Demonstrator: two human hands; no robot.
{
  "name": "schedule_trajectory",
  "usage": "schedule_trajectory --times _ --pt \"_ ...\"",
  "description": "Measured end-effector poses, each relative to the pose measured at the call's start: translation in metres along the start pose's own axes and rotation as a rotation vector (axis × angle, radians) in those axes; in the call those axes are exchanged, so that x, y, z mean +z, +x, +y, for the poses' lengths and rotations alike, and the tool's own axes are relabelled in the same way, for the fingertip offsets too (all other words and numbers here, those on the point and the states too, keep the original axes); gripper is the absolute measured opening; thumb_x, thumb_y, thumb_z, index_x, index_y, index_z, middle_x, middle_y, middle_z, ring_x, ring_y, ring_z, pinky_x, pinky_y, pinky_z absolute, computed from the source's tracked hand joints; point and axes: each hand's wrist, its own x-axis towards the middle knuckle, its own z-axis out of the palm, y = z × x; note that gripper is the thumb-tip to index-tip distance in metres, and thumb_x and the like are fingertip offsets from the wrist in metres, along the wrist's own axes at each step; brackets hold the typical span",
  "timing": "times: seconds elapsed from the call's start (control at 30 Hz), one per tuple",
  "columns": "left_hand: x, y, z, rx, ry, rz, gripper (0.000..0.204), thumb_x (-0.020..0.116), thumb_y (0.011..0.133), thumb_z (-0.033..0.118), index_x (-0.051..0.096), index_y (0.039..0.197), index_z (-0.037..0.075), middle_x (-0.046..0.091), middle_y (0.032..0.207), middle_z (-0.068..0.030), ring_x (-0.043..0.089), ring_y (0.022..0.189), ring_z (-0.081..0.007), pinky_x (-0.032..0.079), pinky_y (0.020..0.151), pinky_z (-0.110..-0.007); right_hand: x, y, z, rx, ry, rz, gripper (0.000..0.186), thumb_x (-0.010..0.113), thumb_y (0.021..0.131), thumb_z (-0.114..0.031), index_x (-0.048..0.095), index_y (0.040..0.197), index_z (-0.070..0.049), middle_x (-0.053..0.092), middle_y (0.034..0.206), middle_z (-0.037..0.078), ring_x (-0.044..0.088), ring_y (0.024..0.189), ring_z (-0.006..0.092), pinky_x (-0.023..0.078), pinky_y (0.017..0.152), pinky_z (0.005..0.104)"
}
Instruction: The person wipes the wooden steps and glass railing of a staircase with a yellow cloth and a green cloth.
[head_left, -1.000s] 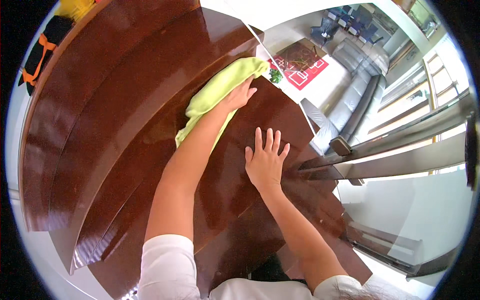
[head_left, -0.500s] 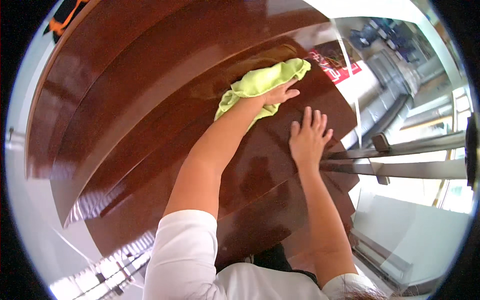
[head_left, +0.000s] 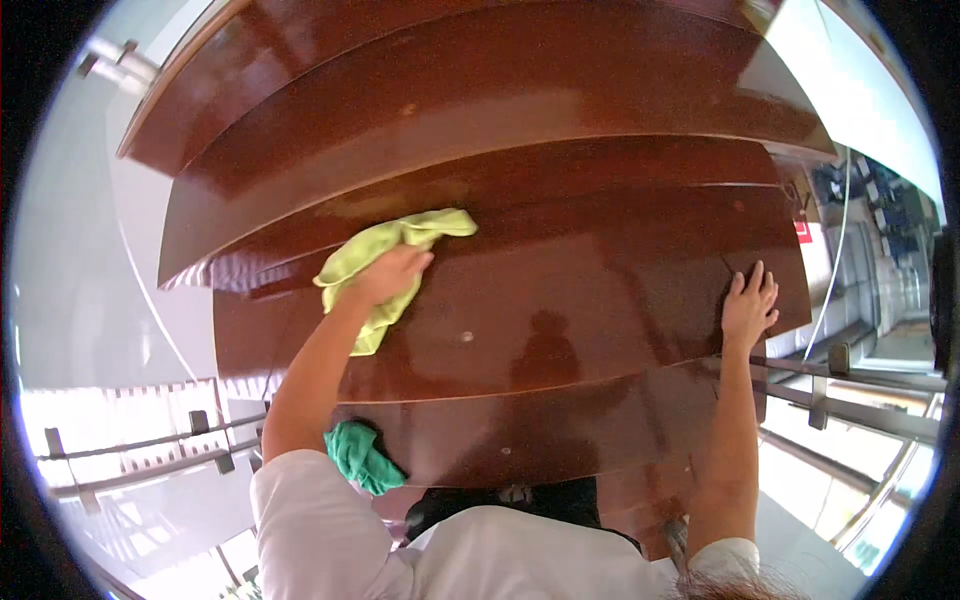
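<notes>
A glossy dark-brown wooden step (head_left: 600, 300) lies across the middle of my view. On its left part, close to the riser of the step above, my left hand (head_left: 388, 272) grips and presses a crumpled yellow-green cloth (head_left: 350, 255), with some fingertips hidden in the folds. Near the step's right end, my right hand (head_left: 749, 308) rests with fingers spread and nothing held. A green cloth (head_left: 362, 457) lies bunched on the step below, beside my left forearm and partly behind it.
Further curved steps (head_left: 480, 70) rise beyond. Metal railings run low on the left (head_left: 170, 440) and right (head_left: 875, 380), with white walls (head_left: 70, 290) at the left. At the far right, furniture on a lower floor (head_left: 865, 195) shows past the stair edge.
My view has swung toward the stairs. My left hand and the yellow-green cloth have moved from the right end toward the left along the step. The green cloth has come into view.
</notes>
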Motion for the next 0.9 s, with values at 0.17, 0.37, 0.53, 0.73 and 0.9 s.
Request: schedule_trajectory --times 0.17,0.37,0.53,0.73,0.9 --pt "0.003 -0.036 -0.207 -0.125 -0.156 0.582 0.045 0.047 0.098 0.036 0.049 0.135 0.011 0.056 0.125 -0.0215 0.051 0.121 -0.0331 0.036 0.106 -0.038 0.001 -0.001 -0.001 0.008 -0.014 -0.011 0.055 0.039 0.097 -0.045 0.036 0.144 -0.018 0.036 0.147 0.012 0.028 0.139 0.0313 0.026 0.105 0.0627" --pt "-0.011 -0.038 -0.313 -0.625 -0.239 1.074 0.049 0.053 0.086 0.02 0.05 0.133 0.006 0.06 0.121 -0.0204 0.059 0.108 -0.0368 0.045 0.093 -0.044 0.007 -0.004 0.001 -0.019 -0.018 0.021 0.054 0.042 0.096 -0.045 0.038 0.142 -0.018 0.04 0.143 0.011 0.033 0.135 0.0291 0.029 0.102 0.0607" --pt "0.042 -0.005 -0.215 -0.461 -0.227 1.103 0.047 0.049 0.086 0.006 0.047 0.131 -0.006 0.053 0.129 -0.0249 0.055 0.114 -0.0376 0.043 0.097 -0.042 0.006 -0.004 -0.006 -0.045 -0.013 0.091 0.053 0.046 0.094 -0.043 0.042 0.139 -0.015 0.042 0.14 0.013 0.034 0.133 0.03 0.029 0.102 0.0596" --pt "0.083 0.042 0.023 -0.103 -0.04 0.847 0.046 0.054 0.082 -0.009 0.048 0.128 -0.01 0.06 0.114 -0.0272 0.065 0.082 -0.0303 0.057 0.068 -0.037 -0.002 -0.001 -0.005 -0.008 0.112 0.059 0.054 0.046 0.093 -0.041 0.042 0.139 -0.013 0.04 0.142 0.016 0.031 0.136 0.035 0.024 0.105 0.0618" --pt "0.128 0.114 0.207 0.532 0.319 0.779 0.042 0.052 0.087 0.001 0.049 0.128 -0.001 0.062 0.089 -0.0159 0.062 0.072 -0.0255 0.051 0.076 -0.042 -0.001 0.003 -0.011 0.01 0.167 0.005 0.056 0.046 0.093 -0.038 0.039 0.14 -0.01 0.038 0.143 0.017 0.029 0.137 0.0361 0.02 0.106 0.0623"
